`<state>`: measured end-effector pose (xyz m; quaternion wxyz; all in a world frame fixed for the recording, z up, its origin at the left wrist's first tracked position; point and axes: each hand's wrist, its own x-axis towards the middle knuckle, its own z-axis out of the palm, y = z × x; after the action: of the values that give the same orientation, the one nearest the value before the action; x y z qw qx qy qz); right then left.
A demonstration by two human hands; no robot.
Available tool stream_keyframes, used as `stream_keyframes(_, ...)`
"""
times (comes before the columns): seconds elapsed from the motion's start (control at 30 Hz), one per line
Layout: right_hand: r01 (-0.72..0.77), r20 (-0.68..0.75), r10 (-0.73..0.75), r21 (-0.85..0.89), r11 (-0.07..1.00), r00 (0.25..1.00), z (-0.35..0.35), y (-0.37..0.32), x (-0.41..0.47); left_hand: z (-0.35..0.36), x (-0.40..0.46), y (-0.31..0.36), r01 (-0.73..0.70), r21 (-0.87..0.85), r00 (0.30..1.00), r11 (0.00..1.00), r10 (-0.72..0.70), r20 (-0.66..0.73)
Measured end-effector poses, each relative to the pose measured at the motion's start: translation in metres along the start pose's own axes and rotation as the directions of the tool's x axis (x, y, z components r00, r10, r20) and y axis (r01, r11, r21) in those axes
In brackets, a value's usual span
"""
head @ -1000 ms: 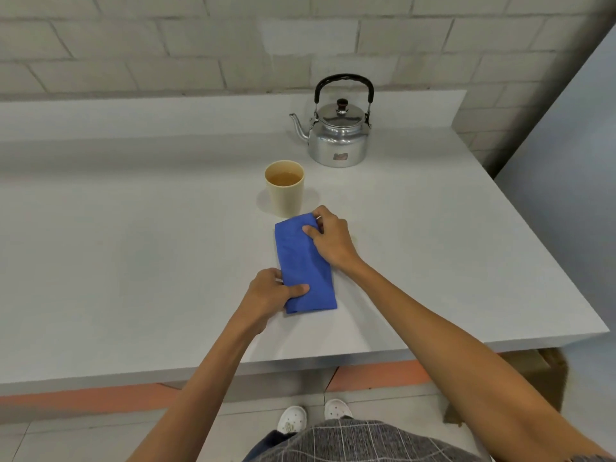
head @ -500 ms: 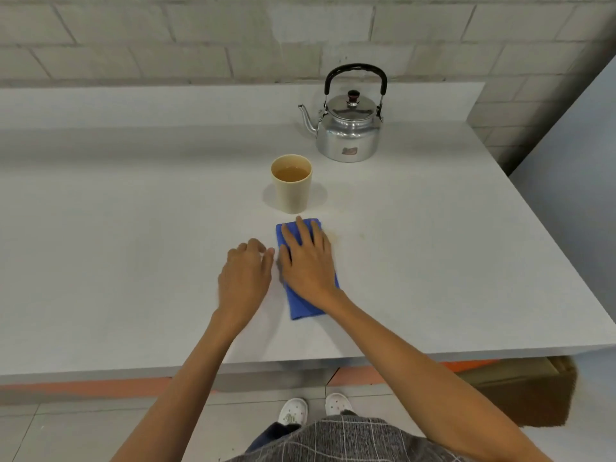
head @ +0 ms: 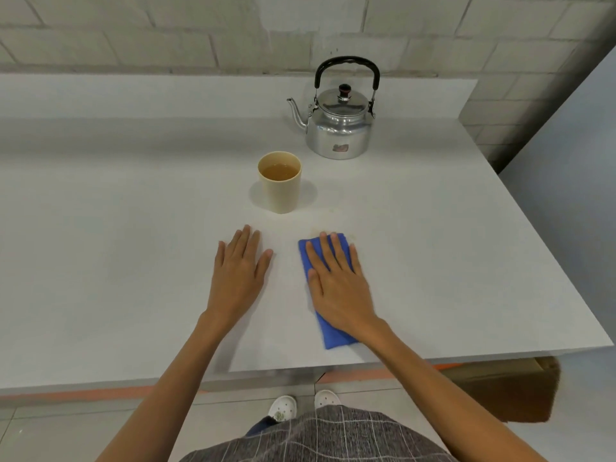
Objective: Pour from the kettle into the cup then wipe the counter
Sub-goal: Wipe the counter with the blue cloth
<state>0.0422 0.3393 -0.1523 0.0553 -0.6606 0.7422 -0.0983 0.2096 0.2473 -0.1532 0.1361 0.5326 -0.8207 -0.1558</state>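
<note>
A shiny metal kettle (head: 340, 128) with a black handle stands at the back of the grey counter (head: 116, 228), spout to the left. In front of it a beige cup (head: 281, 191) holds brown liquid. My right hand (head: 336, 281) presses flat, fingers stretched out, on a folded blue cloth (head: 333, 335) lying lengthwise on the counter, below and right of the cup. My left hand (head: 240, 271) rests flat on the bare counter to the left of the cloth, holding nothing and apart from it.
Faint brownish marks (head: 315, 232) show on the counter just beyond the cloth. A grey panel (head: 566, 195) stands to the right of the counter. A cardboard box (head: 500, 388) sits under its right front corner. A brick wall rises behind.
Both hands first gripped the cloth. My left hand has let go and now lies flat on the counter. My right hand has flattened on the cloth and slid it to the right.
</note>
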Motion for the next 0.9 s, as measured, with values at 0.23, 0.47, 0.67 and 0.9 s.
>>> stream_keyframes(0.23, -0.051, 0.015, 0.052, -0.011, 0.999, 0.999, -0.003, 0.004, 0.052, 0.002, -0.001, -0.002, -0.024, 0.064, 1.000, 0.998, 0.025, -0.014)
stream_keyframes(0.47, -0.021, 0.020, 0.021, -0.001, 1.000, 1.000, 0.002, -0.013, 0.045, 0.003, -0.002, -0.003, -0.028, 0.071, 0.999, 0.997, 0.030, -0.030)
stream_keyframes(0.67, 0.041, 0.040, -0.041, 0.012, 0.999, 0.998, 0.001, -0.005, -0.008, 0.005, -0.002, -0.004, -0.020, 0.059, 1.000, 0.998, 0.022, -0.021)
stream_keyframes(0.9, -0.121, 0.015, 0.121, 0.000, 0.993, 0.993, -0.013, 0.063, 0.003, 0.004, -0.004, -0.003, -0.029, 0.056, 0.999, 0.998, 0.030, -0.016)
